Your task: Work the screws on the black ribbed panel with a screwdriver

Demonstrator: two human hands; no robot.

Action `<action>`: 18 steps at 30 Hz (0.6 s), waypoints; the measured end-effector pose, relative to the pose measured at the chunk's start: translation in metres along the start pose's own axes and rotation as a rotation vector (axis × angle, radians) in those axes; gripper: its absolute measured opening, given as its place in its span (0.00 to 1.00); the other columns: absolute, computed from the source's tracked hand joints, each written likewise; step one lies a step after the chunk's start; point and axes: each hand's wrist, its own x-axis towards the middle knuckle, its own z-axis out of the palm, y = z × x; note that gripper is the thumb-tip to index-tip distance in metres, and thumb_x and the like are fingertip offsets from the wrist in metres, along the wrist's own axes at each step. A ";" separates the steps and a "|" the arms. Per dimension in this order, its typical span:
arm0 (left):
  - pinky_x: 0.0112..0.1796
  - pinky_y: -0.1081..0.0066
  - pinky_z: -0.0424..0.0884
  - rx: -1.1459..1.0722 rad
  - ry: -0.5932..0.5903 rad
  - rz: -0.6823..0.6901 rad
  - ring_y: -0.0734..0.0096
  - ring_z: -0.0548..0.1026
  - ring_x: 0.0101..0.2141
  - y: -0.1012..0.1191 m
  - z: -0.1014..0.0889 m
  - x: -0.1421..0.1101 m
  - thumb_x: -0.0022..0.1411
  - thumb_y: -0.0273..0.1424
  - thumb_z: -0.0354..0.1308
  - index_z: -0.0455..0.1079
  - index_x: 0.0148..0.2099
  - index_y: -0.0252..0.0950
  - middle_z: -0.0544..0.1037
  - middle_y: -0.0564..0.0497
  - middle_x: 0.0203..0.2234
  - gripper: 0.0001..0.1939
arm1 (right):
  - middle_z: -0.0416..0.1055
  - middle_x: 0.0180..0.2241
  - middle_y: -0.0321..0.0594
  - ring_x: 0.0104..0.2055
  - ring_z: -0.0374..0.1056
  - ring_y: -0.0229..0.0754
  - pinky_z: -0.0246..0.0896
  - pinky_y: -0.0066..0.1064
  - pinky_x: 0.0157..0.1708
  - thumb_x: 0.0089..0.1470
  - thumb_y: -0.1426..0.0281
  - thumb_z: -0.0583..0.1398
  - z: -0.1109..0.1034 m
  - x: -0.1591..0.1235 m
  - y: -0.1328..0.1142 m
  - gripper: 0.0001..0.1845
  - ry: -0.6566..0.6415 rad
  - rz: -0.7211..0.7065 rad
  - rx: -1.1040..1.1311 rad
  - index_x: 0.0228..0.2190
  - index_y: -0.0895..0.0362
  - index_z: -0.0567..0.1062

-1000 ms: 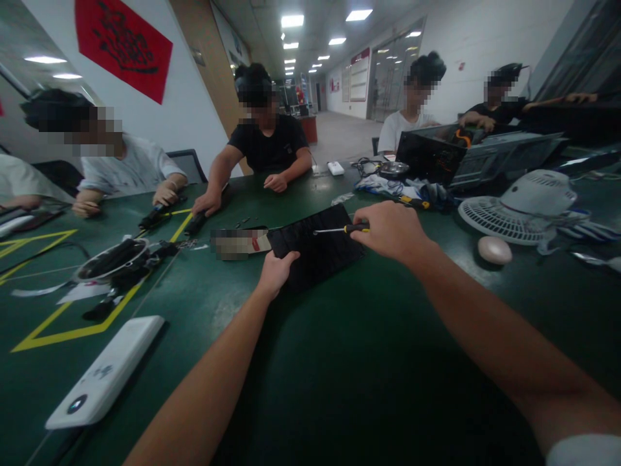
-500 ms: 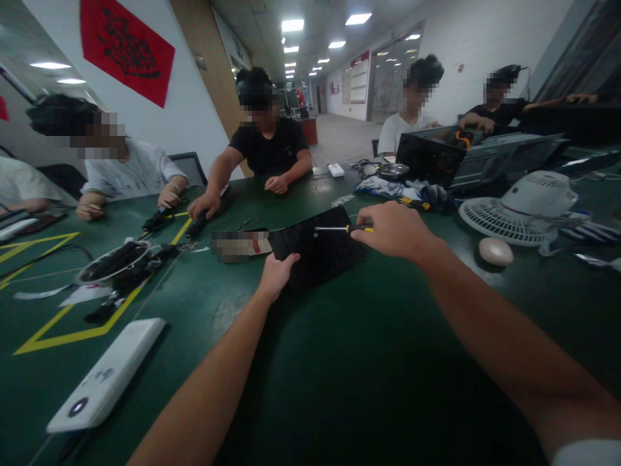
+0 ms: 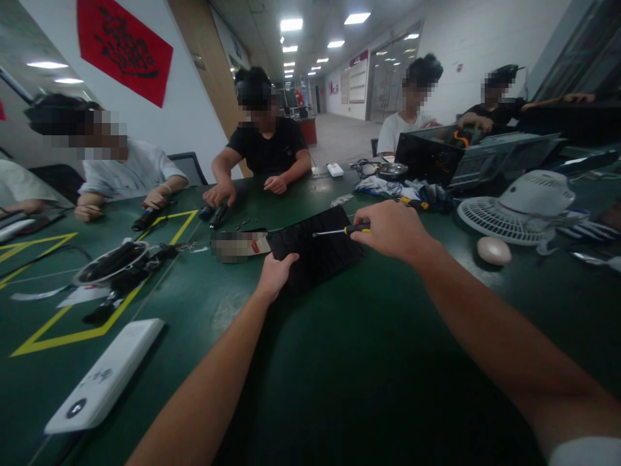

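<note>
My left hand [image 3: 277,275] grips the near left corner of a flat black panel [image 3: 325,255], thumb on top, above the green table. The panel is tilted, and dark ridges cross its face; its exact kind is unclear. In my right hand [image 3: 388,228] is a screwdriver [image 3: 342,231] with a black and yellow handle, held in closed fingers. Its thin metal shaft points left, and the tip is over the panel's middle, at or very near the surface. Just left of the panel lies a partly blurred beige packet [image 3: 237,246] with a red mark.
A white power bank [image 3: 109,375] lies at front left, near a bundle of black parts [image 3: 119,262]. To the right are a white fan [image 3: 524,204] and a pale rounded object [image 3: 493,251]. An open computer case [image 3: 485,162] stands behind. Several people sit around the table.
The screwdriver's tip has dropped slightly towards the panel, its shaft now more slanted. My left hand keeps its grip. Across the table, a person's hand has shifted right with dark parts beneath it.
</note>
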 end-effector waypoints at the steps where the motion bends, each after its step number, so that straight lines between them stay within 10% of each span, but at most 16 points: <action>1: 0.44 0.58 0.79 -0.003 0.002 -0.002 0.53 0.84 0.38 0.001 0.000 0.000 0.46 0.40 0.75 0.83 0.41 0.35 0.87 0.44 0.36 0.20 | 0.86 0.45 0.47 0.49 0.78 0.60 0.66 0.44 0.42 0.64 0.59 0.67 0.000 0.000 0.000 0.13 0.002 0.000 0.002 0.46 0.49 0.89; 18: 0.46 0.58 0.79 -0.017 0.009 -0.027 0.52 0.84 0.39 0.005 0.003 -0.004 0.44 0.40 0.76 0.82 0.40 0.35 0.87 0.44 0.36 0.21 | 0.86 0.44 0.45 0.48 0.79 0.58 0.66 0.43 0.41 0.63 0.60 0.67 0.002 0.001 -0.001 0.13 0.012 -0.013 0.005 0.45 0.48 0.89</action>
